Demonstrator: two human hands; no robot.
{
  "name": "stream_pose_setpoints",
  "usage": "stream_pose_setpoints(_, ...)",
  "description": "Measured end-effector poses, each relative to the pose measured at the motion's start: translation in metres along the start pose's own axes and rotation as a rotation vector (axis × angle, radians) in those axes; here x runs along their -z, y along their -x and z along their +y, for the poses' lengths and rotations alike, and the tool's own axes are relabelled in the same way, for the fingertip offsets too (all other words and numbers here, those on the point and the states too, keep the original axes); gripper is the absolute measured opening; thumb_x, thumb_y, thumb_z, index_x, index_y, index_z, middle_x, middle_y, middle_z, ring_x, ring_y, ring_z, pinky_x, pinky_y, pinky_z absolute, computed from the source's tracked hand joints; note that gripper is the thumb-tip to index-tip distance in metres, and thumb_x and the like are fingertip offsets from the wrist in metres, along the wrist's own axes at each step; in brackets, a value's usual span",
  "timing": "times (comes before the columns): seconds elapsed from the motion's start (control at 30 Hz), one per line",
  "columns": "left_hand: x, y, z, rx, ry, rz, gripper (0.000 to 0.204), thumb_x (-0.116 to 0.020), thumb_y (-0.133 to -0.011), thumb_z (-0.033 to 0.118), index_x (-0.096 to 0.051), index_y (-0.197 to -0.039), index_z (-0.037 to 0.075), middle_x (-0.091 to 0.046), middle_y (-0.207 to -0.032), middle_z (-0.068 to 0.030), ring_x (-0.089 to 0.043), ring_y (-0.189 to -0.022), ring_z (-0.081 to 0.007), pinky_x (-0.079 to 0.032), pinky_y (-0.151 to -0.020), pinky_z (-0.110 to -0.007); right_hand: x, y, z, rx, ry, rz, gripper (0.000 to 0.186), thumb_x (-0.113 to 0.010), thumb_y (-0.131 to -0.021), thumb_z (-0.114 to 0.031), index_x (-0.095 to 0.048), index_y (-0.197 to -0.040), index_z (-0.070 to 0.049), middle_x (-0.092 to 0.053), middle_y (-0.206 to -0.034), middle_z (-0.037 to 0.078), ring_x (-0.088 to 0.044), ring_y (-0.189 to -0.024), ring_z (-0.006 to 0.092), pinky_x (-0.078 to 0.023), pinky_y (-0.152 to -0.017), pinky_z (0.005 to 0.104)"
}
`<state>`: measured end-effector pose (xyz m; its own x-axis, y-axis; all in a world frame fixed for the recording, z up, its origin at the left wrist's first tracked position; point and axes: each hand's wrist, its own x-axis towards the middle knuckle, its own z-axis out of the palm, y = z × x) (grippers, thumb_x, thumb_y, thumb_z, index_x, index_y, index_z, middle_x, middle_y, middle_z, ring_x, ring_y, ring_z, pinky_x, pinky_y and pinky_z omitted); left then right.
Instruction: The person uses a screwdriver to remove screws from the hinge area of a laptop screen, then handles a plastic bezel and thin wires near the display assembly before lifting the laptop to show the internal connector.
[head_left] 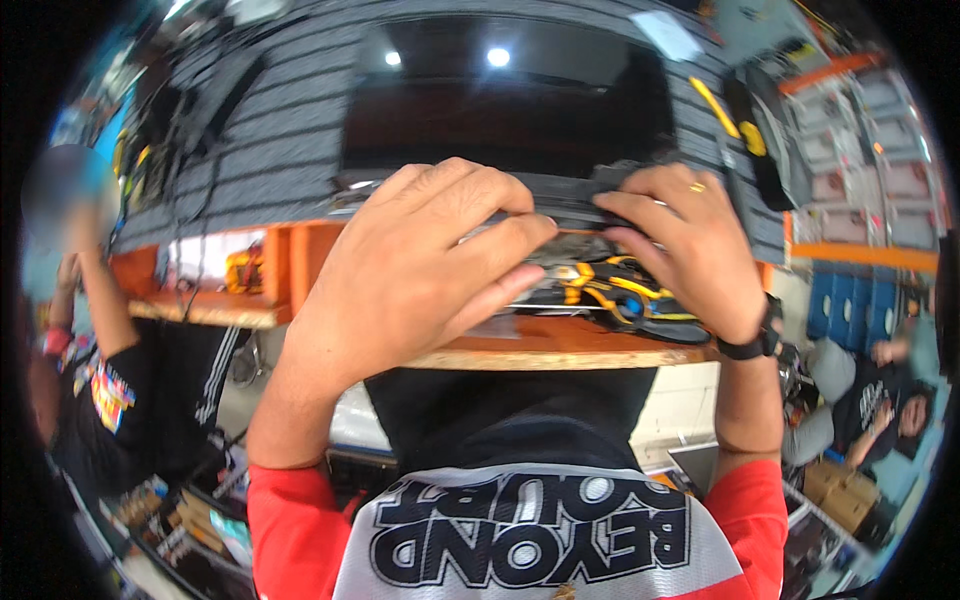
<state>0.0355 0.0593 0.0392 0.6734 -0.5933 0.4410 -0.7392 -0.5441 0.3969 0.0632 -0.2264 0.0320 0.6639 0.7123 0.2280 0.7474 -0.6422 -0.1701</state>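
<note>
A glossy black flat panel [500,100], like a screen, lies on a grey striped mat [280,130] in front of me. My left hand [430,260] hovers by the panel's near edge, fingers bent and thumb apart from them; I see nothing held. Near the panel's right corner, my right hand [690,235] is closed on a crumpled dark grey cloth [625,175], partly hidden by the fingers. Below and between my hands, yellow-and-black pliers [595,285] lie among other tools in an orange open shelf [560,340] under the tabletop.
On the mat's right are a yellow-handled tool [715,105], a black-and-yellow pouch [765,140] and a white sheet [667,36]. Dark cables [190,150] hang at left. Racks of clear bins [860,150] stand at right. One person [110,390] is at left, another [880,410] at right.
</note>
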Motion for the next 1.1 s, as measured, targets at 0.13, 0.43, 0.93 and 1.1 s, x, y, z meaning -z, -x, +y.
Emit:
stream_pose_setpoints(0.13, -0.036, -0.030, -0.006, -0.027, -0.078, -0.130, 0.031, -0.080, -0.083, 0.015, -0.072, -0.112, 0.008, -0.069, -0.108, -0.0053, -0.066, -0.100, -0.0274, -0.050, -0.085, -0.040, 0.023, 0.017, 0.030, -0.068, -0.067, 0.209, 0.026, -0.079, -0.089, -0.018, -0.074, -0.113, -0.008, -0.069, -0.104, 0.008, -0.066, -0.100, 0.0287, -0.051, -0.087, 0.0403)
stream_pose_setpoints(0.43, -0.045, -0.032, -0.009, 0.034, -0.095, -0.158, 0.027, -0.080, -0.082, 0.007, -0.075, -0.108, 0.006, -0.071, -0.103, -0.0058, -0.067, -0.093, -0.0271, -0.049, -0.081, -0.039, 0.022, 0.069, 0.049, -0.140, -0.245, 0.180, 0.033, -0.076, -0.080, 0.000, -0.074, -0.111, -0.011, -0.061, -0.101, 0.007, -0.063, -0.095, 0.0292, -0.052, -0.080, 0.0395)
stream_pose_setpoints(0.93, -0.047, -0.037, -0.004, 0.068, -0.065, -0.135, 0.028, -0.082, -0.076, 0.002, -0.075, -0.103, 0.005, -0.070, -0.102, -0.0064, -0.065, -0.090, -0.0276, -0.047, -0.077, -0.040, -0.003, 0.085, 0.032, 0.032, -0.105, 0.172, 0.033, -0.071, -0.080, -0.016, -0.074, -0.113, -0.012, -0.065, -0.109, 0.003, -0.064, -0.092, 0.0191, -0.050, -0.075, 0.0328)
stream_pose_setpoints(1.1, -0.044, -0.036, -0.005, 0.059, -0.073, -0.136, 0.027, -0.082, -0.079, 0.006, -0.076, -0.104, 0.006, -0.070, -0.103, -0.0041, -0.066, -0.092, -0.0242, -0.047, -0.079, -0.038, -0.010, 0.090, 0.037, -0.009, -0.150, 0.225, 0.030, -0.069, -0.081, -0.015, -0.074, -0.111, -0.011, -0.070, -0.118, 0.004, -0.068, -0.098, 0.0204, -0.053, -0.078, 0.0335)
